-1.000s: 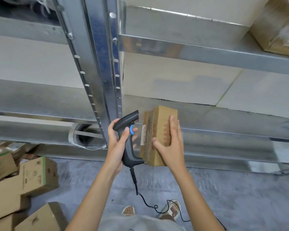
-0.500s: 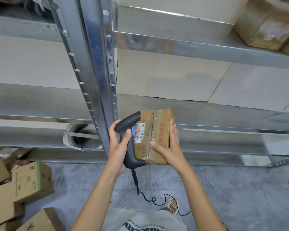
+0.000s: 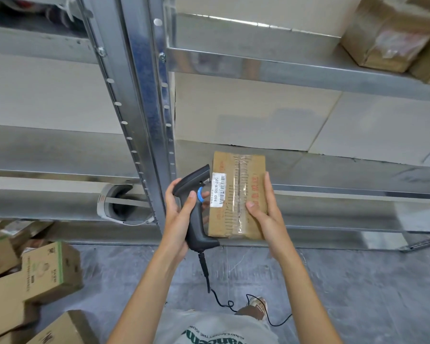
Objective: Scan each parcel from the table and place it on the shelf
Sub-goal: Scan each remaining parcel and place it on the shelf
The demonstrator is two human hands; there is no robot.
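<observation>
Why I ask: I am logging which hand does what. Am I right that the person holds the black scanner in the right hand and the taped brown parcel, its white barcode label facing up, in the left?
Not quite: the hands are swapped. The head view shows the left hand gripping the black scanner, while the right hand holds the taped brown parcel, its white barcode label facing up.

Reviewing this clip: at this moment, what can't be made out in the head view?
- Parcel: underside and the right hand fingers beneath it, hidden by the box.
- Scanner window: faces away; no beam visible, so scan unconfirmed.
- Label small print: too small.
- Left hand fingertips: behind the handle.
- Upper-shelf box: cut off by the frame edge.
</observation>
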